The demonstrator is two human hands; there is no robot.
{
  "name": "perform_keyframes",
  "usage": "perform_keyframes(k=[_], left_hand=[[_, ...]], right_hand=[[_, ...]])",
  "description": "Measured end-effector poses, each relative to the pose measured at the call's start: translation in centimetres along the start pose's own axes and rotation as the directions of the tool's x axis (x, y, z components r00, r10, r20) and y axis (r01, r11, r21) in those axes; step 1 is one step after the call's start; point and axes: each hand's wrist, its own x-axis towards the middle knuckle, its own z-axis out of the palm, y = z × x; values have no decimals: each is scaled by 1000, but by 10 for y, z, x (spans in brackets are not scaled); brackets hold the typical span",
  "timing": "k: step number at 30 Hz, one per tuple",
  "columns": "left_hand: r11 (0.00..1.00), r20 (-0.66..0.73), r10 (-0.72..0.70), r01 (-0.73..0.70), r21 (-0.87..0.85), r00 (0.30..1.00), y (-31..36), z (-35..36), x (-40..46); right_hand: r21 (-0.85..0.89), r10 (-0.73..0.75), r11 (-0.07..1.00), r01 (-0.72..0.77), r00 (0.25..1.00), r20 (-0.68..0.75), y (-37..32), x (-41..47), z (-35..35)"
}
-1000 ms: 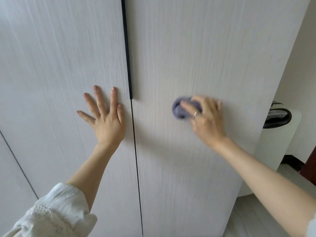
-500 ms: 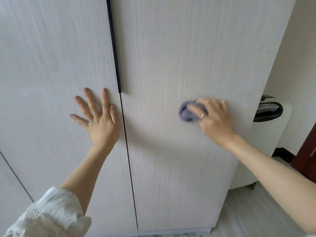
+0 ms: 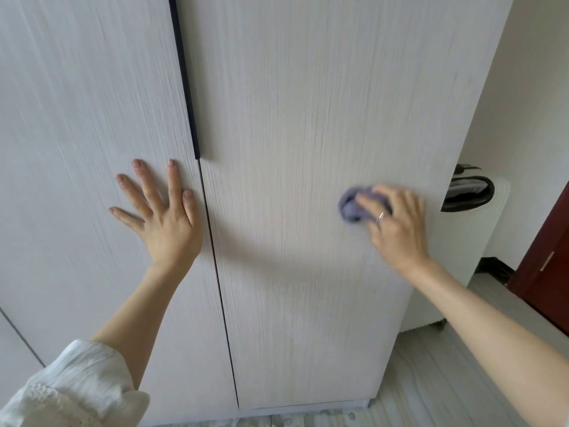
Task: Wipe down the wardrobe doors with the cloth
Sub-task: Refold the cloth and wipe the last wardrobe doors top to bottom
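A plain white wall (image 3: pixel 529 87) fills the 2 o'clock corner. Below it, at 3 o'clock, stands a white box-like machine (image 3: pixel 462 266) with a dark opening on top. A dark red door (image 3: pixel 551 260) is at 4 o'clock. The pale striped floor (image 3: pixel 431 380) lies at 5 o'clock. Soft light fills the room.

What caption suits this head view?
Right hand wipes right wardrobe door with purple cloth; left hand braces left door.

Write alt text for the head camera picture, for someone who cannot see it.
A person's right hand presses a bunched purple cloth against the right-hand wardrobe door, near its right edge. The left hand lies flat, fingers spread, on the left-hand door beside the dark gap between the doors. A white appliance stands to the right of the wardrobe.
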Motion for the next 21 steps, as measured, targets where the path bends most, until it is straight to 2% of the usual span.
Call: perform_keyframes(k=[2,4,6,8,9,11,13,14,15,17,19,21], left_hand=[[1000,5,-10,10,-2,1000,0,0,0],[1000,9,-16,16,-3,1000,0,0,0],[1000,9,-16,16,-4,1000,0,-1,-1],[1000,11,-18,19,-10,1000,1,-1,-1],[1000,11,-21,21,-15,1000,1,-1,-2],[999,7,-28,28,-26,1000,2,-1,-2],[999,6,-27,27,-31,1000,2,-2,-3],[999,8,-23,23,-32,1000,2,-2,-3],[999,10,-21,22,-31,1000,2,-2,-3],[999,8,-24,24,-30,1000,2,-1,-3],[999,0,-28,28,-29,1000,2,1,-3],[999,-1,-29,29,-29,1000,2,2,-3]], right_hand=[[29,145,989,-143,981,-128,13,36,-7],[93,230,972,-218,961,-151,18,44,-7],[128,250,963,-235,962,-110,12,22,-4],[102,262,959,-266,964,50,1,-23,2],[65,231,968,-241,963,136,-6,-46,3],[12,53,998,-57,974,222,-11,-71,0],[26,-82,997,78,964,252,-1,-62,-5],[17,-91,996,89,967,238,5,-50,-8],[6,-53,999,53,979,195,10,-34,-11],[23,120,992,-122,990,69,24,1,-20],[51,280,959,-279,960,-24,34,24,-24],[57,321,946,-318,945,-60,35,20,-22]])
